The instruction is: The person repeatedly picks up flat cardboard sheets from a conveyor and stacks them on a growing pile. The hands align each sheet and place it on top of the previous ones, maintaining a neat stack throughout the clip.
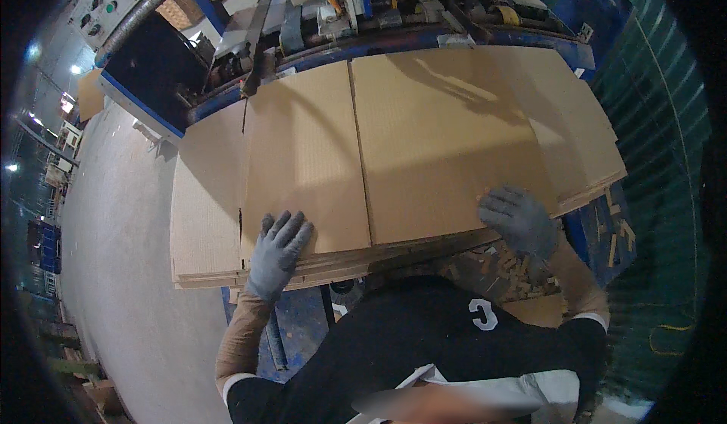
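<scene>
A stack of flat brown cardboard sheets (439, 144) lies in front of me, its far edge against a blue machine. Slots and creases divide the top sheet into panels. My left hand (279, 254), in a grey glove, rests with fingers stretched out on the near edge, left of the middle. My right hand (519, 219), also gloved in grey, lies on the near right part of the top sheet, its fingers extended and fairly close together. Neither hand is wrapped around anything.
The machine (401, 26) with rollers and belts spans the far side. A control panel (113, 4) with buttons stands far left. Cardboard scraps (500, 272) lie below the stack's near edge. A green corrugated wall (659, 159) rises at right; grey floor (113, 219) stretches left.
</scene>
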Tool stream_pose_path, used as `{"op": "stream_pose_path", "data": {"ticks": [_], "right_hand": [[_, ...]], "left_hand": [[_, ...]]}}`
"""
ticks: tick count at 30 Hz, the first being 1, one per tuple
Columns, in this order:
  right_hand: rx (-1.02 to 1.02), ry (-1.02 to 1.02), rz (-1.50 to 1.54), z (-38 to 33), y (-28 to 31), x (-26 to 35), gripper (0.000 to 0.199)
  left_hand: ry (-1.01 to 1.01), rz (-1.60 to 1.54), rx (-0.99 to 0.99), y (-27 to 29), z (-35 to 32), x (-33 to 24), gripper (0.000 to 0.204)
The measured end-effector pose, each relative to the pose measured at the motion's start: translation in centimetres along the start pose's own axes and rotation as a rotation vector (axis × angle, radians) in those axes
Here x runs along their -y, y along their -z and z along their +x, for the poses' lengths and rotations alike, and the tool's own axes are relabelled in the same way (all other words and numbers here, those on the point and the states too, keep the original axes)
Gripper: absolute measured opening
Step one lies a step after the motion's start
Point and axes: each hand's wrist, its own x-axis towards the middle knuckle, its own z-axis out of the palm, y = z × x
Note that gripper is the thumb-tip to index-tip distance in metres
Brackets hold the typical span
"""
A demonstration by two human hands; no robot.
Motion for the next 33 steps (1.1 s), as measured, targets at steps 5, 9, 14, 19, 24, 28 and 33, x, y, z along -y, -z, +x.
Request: {"op": "stream_pose_path", "data": {"ticks": [5, 9, 14, 19, 24, 28, 33], "right_hand": [[0.051, -0.093, 0.02, 3.2, 0.0, -4.8, 0.063], [0.032, -0.167, 0.002, 7.6, -1.0, -9.8, 0.069], [-0.115, -0.289, -0.102, 12.2, -4.0, -15.5, 0.064], [-0.098, -0.539, -0.173, 15.7, -5.6, -17.0, 0.047], [-0.129, -0.622, -0.205, 20.4, -7.6, -15.2, 0.028], [-0.348, -0.712, -0.014, 11.3, -7.7, -15.2, 0.027], [-0.912, -1.357, -0.443, -9.2, -6.8, -15.3, 0.059]], "left_hand": [[-0.008, -0.011, -0.155, -0.7, 1.6, 3.0, 0.057], [-0.014, -0.072, -0.356, -2.1, 6.8, 6.7, 0.063], [0.071, -0.027, -0.467, -4.7, 15.2, 11.3, 0.052], [0.356, 0.292, -0.311, -6.2, 20.2, 12.2, 0.051], [0.616, 0.186, -0.378, -4.4, 22.1, 11.5, 0.072], [0.201, -0.086, -0.741, -3.8, 13.8, 11.8, 0.052], [1.55, -0.184, -0.334, -1.7, -6.5, 12.9, 0.093]]}}
